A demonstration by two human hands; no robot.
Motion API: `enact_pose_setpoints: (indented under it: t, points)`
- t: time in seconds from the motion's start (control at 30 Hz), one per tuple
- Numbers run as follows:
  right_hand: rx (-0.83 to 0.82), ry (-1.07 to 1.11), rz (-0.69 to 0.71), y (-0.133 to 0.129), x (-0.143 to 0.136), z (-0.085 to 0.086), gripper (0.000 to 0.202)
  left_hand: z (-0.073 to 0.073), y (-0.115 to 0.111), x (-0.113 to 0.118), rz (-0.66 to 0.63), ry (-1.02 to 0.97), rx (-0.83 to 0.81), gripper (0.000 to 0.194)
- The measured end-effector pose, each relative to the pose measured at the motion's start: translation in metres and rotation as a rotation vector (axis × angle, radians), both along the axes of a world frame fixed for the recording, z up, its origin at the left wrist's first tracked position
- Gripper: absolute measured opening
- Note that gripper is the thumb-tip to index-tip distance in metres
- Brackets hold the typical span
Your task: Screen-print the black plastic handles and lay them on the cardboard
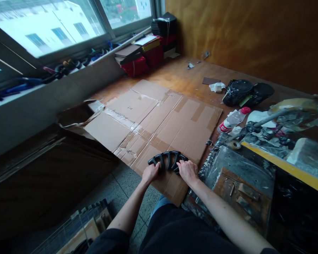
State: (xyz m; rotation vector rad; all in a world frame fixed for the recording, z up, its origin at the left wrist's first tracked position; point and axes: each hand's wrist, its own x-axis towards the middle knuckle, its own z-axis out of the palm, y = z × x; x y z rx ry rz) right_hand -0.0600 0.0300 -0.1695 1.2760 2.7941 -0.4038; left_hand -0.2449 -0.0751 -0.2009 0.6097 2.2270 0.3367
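On the near end of a flattened cardboard sheet [190, 130] lies a fan-shaped row of several black curved pieces [167, 158], their exact kind unclear. My left hand [150, 173] grips the row's left end, thumb on the near side. At the right end, the fingers of my right hand [188, 171] are closed on the last piece. The undersides of the pieces and some fingertips are hidden.
To the right, a grimy metal plate [219, 173] sits beside a plastic bottle [233, 119] with a red cap. Dark round containers [240, 90] stand farther back. Red bundles [135, 66] lie by the window; an open carton [42, 165] is on the left.
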Motion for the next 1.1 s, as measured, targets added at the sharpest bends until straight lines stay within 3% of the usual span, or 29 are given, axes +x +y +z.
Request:
enact_pose_setpoints:
  t: [0.37,0.57,0.7,0.77,0.83,0.93,1.0,1.1]
  points:
    - [-0.123,-0.025,-0.018,0.001,-0.021,0.015,0.031,0.021,0.037,-0.03,-0.219,0.183,-0.036,0.069]
    - [-0.155,-0.042,-0.04,0.001,-0.018,0.02,0.031,0.028,0.045,-0.033,-0.261,0.338,-0.096,0.07]
    - [-0.166,-0.053,-0.061,0.005,-0.01,0.023,0.032,0.031,0.033,-0.019,-0.212,0.476,-0.083,0.067]
    - [-0.168,-0.06,-0.075,0.009,-0.01,0.023,0.033,0.03,0.024,-0.006,-0.197,0.614,0.038,0.062]
    - [-0.177,-0.063,-0.078,0.013,-0.012,0.023,0.034,0.027,0.018,0.01,-0.249,0.719,0.227,0.057]
    - [-0.189,-0.051,-0.056,0.017,-0.017,0.02,0.034,0.018,0.015,0.033,-0.401,0.724,0.427,0.057]
    - [-0.184,-0.034,-0.045,0.017,-0.018,0.018,0.034,0.01,0.019,0.044,-0.463,0.699,0.455,0.059]
    - [-0.175,-0.011,-0.018,0.016,-0.016,0.014,0.034,0.0,0.026,0.052,-0.447,0.689,0.418,0.055]
